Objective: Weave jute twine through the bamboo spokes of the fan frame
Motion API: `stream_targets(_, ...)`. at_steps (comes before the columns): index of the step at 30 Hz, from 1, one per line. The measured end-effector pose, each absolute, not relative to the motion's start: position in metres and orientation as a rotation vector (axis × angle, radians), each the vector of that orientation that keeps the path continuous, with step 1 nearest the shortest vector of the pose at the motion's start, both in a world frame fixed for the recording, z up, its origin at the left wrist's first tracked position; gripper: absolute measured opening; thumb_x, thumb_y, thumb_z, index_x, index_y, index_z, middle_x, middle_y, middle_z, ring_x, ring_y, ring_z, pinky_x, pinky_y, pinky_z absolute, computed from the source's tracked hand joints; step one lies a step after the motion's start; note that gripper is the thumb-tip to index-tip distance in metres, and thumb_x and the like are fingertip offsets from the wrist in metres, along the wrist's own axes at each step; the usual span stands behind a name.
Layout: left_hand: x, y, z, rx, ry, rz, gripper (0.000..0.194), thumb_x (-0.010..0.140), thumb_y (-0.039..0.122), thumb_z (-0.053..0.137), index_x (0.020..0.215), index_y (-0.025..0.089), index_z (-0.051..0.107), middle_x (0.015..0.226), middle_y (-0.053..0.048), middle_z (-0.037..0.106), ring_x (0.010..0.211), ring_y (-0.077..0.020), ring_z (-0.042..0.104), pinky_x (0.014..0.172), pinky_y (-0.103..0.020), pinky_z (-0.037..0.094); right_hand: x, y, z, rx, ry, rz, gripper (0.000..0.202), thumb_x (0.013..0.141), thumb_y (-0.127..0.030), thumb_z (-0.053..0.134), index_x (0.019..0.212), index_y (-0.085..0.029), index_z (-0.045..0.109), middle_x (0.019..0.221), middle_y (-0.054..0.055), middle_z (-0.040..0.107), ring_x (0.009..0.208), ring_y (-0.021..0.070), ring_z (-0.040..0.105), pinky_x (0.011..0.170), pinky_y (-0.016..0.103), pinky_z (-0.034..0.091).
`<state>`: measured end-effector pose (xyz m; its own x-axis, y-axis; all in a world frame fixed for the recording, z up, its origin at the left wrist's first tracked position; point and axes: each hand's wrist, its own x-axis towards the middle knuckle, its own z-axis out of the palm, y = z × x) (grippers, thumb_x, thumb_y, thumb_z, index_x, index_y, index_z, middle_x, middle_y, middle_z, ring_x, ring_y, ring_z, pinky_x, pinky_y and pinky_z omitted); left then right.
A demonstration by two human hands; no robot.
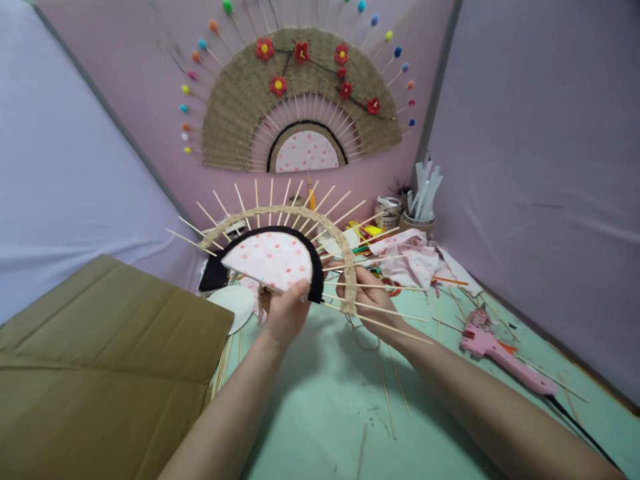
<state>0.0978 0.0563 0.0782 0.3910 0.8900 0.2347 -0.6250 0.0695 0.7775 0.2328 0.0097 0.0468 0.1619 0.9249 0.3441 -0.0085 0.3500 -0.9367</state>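
Note:
A half-round fan (pixel 270 257) with a pink-dotted white centre, a black rim and thin bamboo sticks is held up over the table. My left hand (pixel 289 312) grips its lower edge, thumb on the front. A band of woven twine (pixel 346 253) arches across the sticks. My right hand (pixel 373 297) is behind the sticks at the band's right end, its fingers curled together; what they pinch is hidden. A loose loop of twine (pixel 367 345) hangs below the band.
A larger finished fan (pixel 225 113) with red flowers hangs on the back wall. Cardboard (pixel 100 373) lies at left. A pink glue gun (pixel 505 353) with a black cord rests at right, near dotted cloth (pixel 410 260), loose sticks and a can of white strips (pixel 425 193).

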Motion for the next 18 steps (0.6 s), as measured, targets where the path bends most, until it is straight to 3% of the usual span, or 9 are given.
stream_targets(7,0.108,0.046,0.065,1.132,0.295,0.907,0.052,0.07,0.034,0.065,0.119,0.018,0.061,0.11,-0.011,0.069,0.114,-0.0338,0.057,0.096,-0.048,0.046,0.23,0.006,0.056,-0.869,-1.145,0.885,0.029,0.085,-0.044,0.054,0.102,-0.023,0.062,0.064,0.0,0.048,0.056,0.0147,0.043,0.053,0.029,0.039)
stream_targets(13,0.103,0.041,0.085,1.083,0.353,1.103,0.049,0.073,0.03,0.059,0.12,0.016,0.061,0.114,-0.011,0.068,0.119,-0.0328,0.054,0.102,-0.049,0.04,0.228,0.002,0.061,-0.93,-1.234,0.884,0.024,0.086,-0.039,0.052,0.101,-0.024,0.064,0.069,0.001,0.056,0.066,0.017,0.053,0.06,0.03,0.045)
stream_targets(18,0.109,0.036,0.058,1.244,0.438,1.025,0.057,0.062,0.031,0.074,0.117,0.021,0.063,0.116,-0.008,0.067,0.123,-0.0308,0.05,0.11,-0.045,0.033,0.222,0.002,0.068,-0.892,-1.228,0.907,0.024,0.088,-0.04,0.049,0.099,-0.025,0.064,0.078,0.004,0.063,0.074,0.0203,0.058,0.064,0.033,0.047)
